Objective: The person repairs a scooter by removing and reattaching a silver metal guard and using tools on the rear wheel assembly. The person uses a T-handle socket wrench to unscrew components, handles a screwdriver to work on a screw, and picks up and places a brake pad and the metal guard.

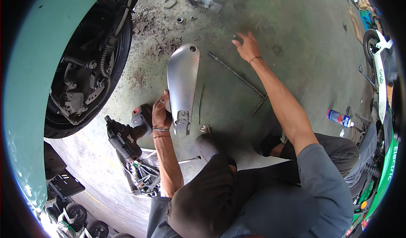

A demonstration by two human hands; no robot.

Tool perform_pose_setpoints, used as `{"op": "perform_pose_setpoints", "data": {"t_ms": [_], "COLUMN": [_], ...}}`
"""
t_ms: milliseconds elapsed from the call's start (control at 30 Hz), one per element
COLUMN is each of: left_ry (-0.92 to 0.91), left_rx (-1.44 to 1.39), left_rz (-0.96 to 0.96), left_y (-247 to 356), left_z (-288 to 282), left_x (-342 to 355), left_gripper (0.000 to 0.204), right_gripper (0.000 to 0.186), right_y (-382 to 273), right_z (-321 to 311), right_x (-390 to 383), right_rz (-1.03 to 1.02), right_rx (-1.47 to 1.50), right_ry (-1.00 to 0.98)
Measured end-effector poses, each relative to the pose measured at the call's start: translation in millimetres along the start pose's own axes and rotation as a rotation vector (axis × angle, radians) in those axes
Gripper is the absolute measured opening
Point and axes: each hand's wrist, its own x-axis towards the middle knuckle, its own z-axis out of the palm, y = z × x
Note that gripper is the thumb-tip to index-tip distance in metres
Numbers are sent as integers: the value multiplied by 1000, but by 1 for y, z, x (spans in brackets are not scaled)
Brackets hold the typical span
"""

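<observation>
A long silver metal cover [182, 79], rounded at its far end with a hole there, stands tilted in front of me. My left hand [161, 114] grips its left edge near the lower end; some fingers are hidden behind it. Farther off to the right, my right hand [247, 47] is stretched over the floor, slightly blurred. Its thumb and forefinger curve around a small dark piece [234, 36] at their tips, too small to name. Between the cover and my right forearm lies a T-handle wrench [239, 76]. A thin dark strip [201, 104] lies beside the cover.
A cordless impact wrench [124, 138] stands left of my left wrist, above a pile of tools [146, 176]. A wheel with brake parts [86, 77] fills the left. Dirt and a metal ring [179, 20] lie ahead. A spray can [339, 117] lies right, near parked motorbikes.
</observation>
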Motion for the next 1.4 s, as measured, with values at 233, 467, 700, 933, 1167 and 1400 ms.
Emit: {"op": "perform_pose_setpoints", "data": {"t_ms": [233, 467, 700, 933, 1167, 1400], "left_ry": [-70, -33, -63, -83, -133, -129], "left_rx": [-68, -32, -91, -101, -101, -130], "left_rz": [-48, -65, -72, -97, -81, 31], "left_y": [-10, -12, -16, -20, -10, -2], "left_z": [7, 28, 21, 12, 18, 25], "left_x": [-17, -29, -32, -31, -42, -35], "left_gripper": [27, 20, 17, 19, 27, 28], "right_gripper": [21, 20, 23, 32, 26, 19], "right_y": [-23, -102, -98, -32, 27, 24], "right_z": [7, -22, -25, -24, -38, -38], "right_x": [5, -41, -37, -64, -141, -143], "right_rz": [-7, -310, -301, -113, -112, -173], "right_rx": [351, 534, 538, 173, -119, -256], "right_ry": [-69, -267, -344, -186, -219, -354]}}
